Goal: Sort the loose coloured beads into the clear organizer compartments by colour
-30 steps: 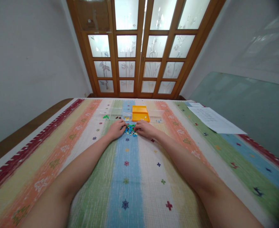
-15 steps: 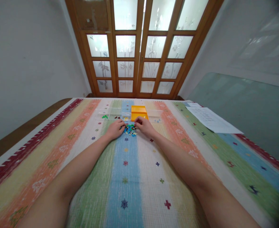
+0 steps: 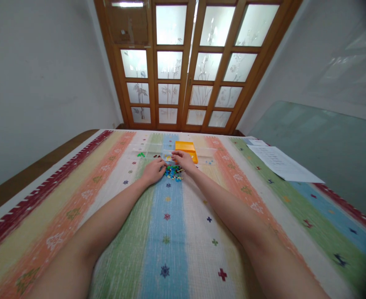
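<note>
A pile of small mixed pieces (image 3: 174, 173), mostly blue and green with some dark and pale ones, lies on the striped cloth between my hands. My left hand (image 3: 153, 170) rests at the pile's left edge, its fingers curled together over the nearest pieces; anything in them is too small to name. Just beyond the pile, in front of the yellow box (image 3: 184, 145), my right hand (image 3: 184, 161) hovers with fingertips pinched; what they hold cannot be made out. Sorted green pieces (image 3: 141, 155), dark red pieces (image 3: 157, 156) and yellow pieces (image 3: 167, 158) sit behind my left hand.
Clear plastic trays (image 3: 206, 154) flank the open yellow box, with a few pale blue pieces (image 3: 209, 162) at the right. Printed sheets of paper (image 3: 282, 164) lie on the right side of the tablecloth (image 3: 167, 253). Wood-framed glass doors (image 3: 183, 91) stand behind the table.
My right hand has moved from the pile's right edge up and left, toward the front of the yellow box. My left hand stays by the pile. The whole view has shifted slightly.
</note>
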The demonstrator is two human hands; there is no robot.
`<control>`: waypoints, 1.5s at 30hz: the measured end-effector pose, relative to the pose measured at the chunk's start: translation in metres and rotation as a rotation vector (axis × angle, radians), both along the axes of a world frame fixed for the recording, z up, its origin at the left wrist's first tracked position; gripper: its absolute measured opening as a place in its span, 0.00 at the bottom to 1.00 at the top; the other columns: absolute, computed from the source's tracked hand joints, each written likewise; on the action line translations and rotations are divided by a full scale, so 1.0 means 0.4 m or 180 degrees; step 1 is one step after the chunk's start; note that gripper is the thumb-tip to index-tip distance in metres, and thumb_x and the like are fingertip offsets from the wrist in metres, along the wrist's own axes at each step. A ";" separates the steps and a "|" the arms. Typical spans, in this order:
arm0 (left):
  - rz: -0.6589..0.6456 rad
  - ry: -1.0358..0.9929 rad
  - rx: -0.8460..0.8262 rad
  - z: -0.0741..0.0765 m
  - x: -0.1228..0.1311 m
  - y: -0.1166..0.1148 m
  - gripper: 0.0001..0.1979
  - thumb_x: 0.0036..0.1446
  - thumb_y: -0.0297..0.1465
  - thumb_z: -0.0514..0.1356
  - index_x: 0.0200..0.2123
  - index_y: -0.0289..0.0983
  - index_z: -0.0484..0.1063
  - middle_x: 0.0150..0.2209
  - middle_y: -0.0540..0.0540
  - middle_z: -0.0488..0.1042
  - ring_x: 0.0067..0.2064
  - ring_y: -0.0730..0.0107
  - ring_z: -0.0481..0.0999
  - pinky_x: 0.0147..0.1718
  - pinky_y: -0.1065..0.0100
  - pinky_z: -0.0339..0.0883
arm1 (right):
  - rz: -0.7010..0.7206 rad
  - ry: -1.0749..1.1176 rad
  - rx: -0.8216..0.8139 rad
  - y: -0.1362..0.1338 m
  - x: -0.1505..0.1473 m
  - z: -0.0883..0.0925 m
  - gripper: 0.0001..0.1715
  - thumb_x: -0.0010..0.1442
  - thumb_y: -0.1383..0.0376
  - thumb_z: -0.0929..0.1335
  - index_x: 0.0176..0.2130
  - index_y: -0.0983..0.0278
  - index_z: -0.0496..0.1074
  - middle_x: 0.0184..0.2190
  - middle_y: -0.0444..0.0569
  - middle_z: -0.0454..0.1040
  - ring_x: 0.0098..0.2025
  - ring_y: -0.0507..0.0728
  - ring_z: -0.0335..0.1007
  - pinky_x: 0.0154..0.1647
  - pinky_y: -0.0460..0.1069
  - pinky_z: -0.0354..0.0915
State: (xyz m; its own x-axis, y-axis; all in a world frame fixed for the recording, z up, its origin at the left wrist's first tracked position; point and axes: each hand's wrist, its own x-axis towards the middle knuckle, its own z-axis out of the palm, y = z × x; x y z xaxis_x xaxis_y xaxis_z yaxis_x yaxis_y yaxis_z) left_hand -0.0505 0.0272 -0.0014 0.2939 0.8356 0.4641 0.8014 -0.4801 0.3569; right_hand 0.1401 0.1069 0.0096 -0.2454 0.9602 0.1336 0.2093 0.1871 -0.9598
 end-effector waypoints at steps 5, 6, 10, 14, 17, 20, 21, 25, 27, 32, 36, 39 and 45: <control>0.0024 0.0000 0.0001 -0.003 -0.002 0.001 0.11 0.66 0.29 0.56 0.42 0.41 0.79 0.45 0.44 0.77 0.46 0.61 0.77 0.48 0.60 0.71 | 0.0023 -0.0334 0.0197 0.034 -0.025 -0.008 0.19 0.65 0.66 0.67 0.55 0.63 0.74 0.42 0.51 0.81 0.39 0.54 0.79 0.39 0.49 0.75; 0.0020 0.0003 0.0002 -0.004 -0.002 0.002 0.11 0.66 0.29 0.56 0.42 0.41 0.79 0.45 0.44 0.77 0.46 0.61 0.77 0.48 0.60 0.71 | 0.0047 -0.0358 0.0217 0.038 -0.025 -0.010 0.20 0.65 0.66 0.67 0.56 0.63 0.74 0.42 0.51 0.81 0.38 0.54 0.79 0.39 0.49 0.75; -0.0003 0.0025 0.0006 -0.002 -0.001 0.002 0.11 0.66 0.30 0.56 0.42 0.40 0.80 0.44 0.44 0.77 0.46 0.61 0.77 0.48 0.60 0.71 | 0.0091 -0.0346 0.0292 0.045 -0.012 -0.020 0.16 0.66 0.66 0.66 0.52 0.63 0.76 0.44 0.51 0.81 0.38 0.54 0.80 0.41 0.50 0.75; 0.0006 0.0050 0.0010 0.000 -0.001 0.001 0.11 0.66 0.30 0.56 0.42 0.41 0.80 0.44 0.44 0.77 0.47 0.61 0.77 0.48 0.60 0.71 | 0.0084 -0.0500 0.0581 0.038 0.028 -0.019 0.14 0.65 0.67 0.66 0.47 0.62 0.78 0.43 0.48 0.82 0.39 0.54 0.79 0.44 0.50 0.74; 0.0003 0.0050 0.0005 -0.004 -0.004 0.003 0.12 0.66 0.30 0.56 0.43 0.41 0.80 0.45 0.44 0.77 0.47 0.60 0.77 0.48 0.60 0.71 | 0.0138 -0.0829 0.0968 0.008 0.075 -0.013 0.13 0.64 0.67 0.66 0.44 0.61 0.79 0.40 0.46 0.82 0.41 0.56 0.78 0.48 0.52 0.72; -0.0062 0.0035 -0.0007 -0.010 -0.007 0.008 0.13 0.67 0.30 0.56 0.47 0.42 0.81 0.46 0.44 0.77 0.48 0.60 0.77 0.49 0.60 0.71 | 0.0286 -0.0962 0.1201 -0.042 0.128 -0.010 0.12 0.65 0.66 0.66 0.42 0.61 0.80 0.41 0.48 0.82 0.44 0.57 0.77 0.50 0.52 0.70; -0.0095 0.0042 -0.0013 -0.012 -0.007 0.010 0.14 0.67 0.30 0.56 0.48 0.42 0.81 0.47 0.44 0.77 0.49 0.60 0.77 0.50 0.60 0.71 | 0.0320 -0.0942 0.1242 -0.060 0.144 -0.011 0.12 0.65 0.65 0.66 0.44 0.61 0.79 0.42 0.48 0.82 0.44 0.57 0.77 0.50 0.52 0.70; -0.0178 0.0158 -0.0060 -0.016 -0.006 0.015 0.15 0.67 0.31 0.56 0.51 0.43 0.81 0.46 0.44 0.77 0.49 0.60 0.76 0.52 0.59 0.71 | 0.0120 -0.0785 0.1139 -0.106 0.191 -0.027 0.15 0.66 0.63 0.66 0.49 0.61 0.77 0.43 0.48 0.82 0.42 0.56 0.77 0.47 0.51 0.69; -0.0165 0.0203 -0.0068 -0.014 -0.005 0.016 0.14 0.66 0.31 0.57 0.48 0.43 0.82 0.45 0.44 0.77 0.49 0.60 0.76 0.52 0.59 0.71 | 0.0057 -0.0773 0.1121 -0.114 0.198 -0.035 0.14 0.66 0.63 0.66 0.49 0.61 0.77 0.42 0.48 0.82 0.41 0.56 0.77 0.46 0.51 0.69; -0.0055 0.0098 -0.0085 0.000 -0.006 0.010 0.09 0.64 0.31 0.60 0.40 0.41 0.82 0.42 0.44 0.77 0.47 0.60 0.76 0.50 0.59 0.71 | 0.0084 -0.0878 0.1307 -0.122 0.185 -0.041 0.13 0.66 0.66 0.66 0.48 0.61 0.78 0.43 0.49 0.82 0.42 0.56 0.77 0.48 0.52 0.69; -0.0029 -0.0115 -0.0175 0.008 -0.007 0.009 0.07 0.62 0.31 0.61 0.37 0.39 0.80 0.41 0.45 0.77 0.44 0.62 0.76 0.47 0.61 0.70 | 0.0084 -0.0914 0.1338 -0.132 0.177 -0.039 0.13 0.66 0.68 0.67 0.49 0.61 0.78 0.43 0.49 0.82 0.43 0.56 0.77 0.48 0.51 0.69; 0.0076 -0.0317 -0.0209 0.005 -0.012 0.014 0.07 0.62 0.31 0.61 0.37 0.39 0.79 0.40 0.45 0.78 0.41 0.63 0.76 0.44 0.63 0.69 | 0.0061 -0.0912 0.1340 -0.135 0.179 -0.039 0.13 0.67 0.68 0.67 0.49 0.61 0.78 0.43 0.49 0.82 0.42 0.56 0.77 0.47 0.51 0.69; 0.0689 -0.1145 -0.0135 -0.011 -0.059 0.050 0.09 0.63 0.33 0.59 0.41 0.38 0.78 0.38 0.46 0.80 0.35 0.65 0.75 0.39 0.65 0.66 | 0.0019 -0.1010 0.1411 -0.124 0.192 -0.044 0.13 0.66 0.69 0.67 0.47 0.61 0.79 0.42 0.49 0.82 0.41 0.57 0.77 0.47 0.51 0.68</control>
State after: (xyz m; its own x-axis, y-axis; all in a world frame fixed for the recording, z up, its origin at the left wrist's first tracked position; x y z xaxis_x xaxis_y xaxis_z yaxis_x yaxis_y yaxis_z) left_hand -0.0739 0.0473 -0.0057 -0.0651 0.8808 0.4689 0.7029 -0.2931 0.6481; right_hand 0.2169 0.0571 -0.0078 -0.3448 0.8271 0.4439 0.4735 0.5615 -0.6786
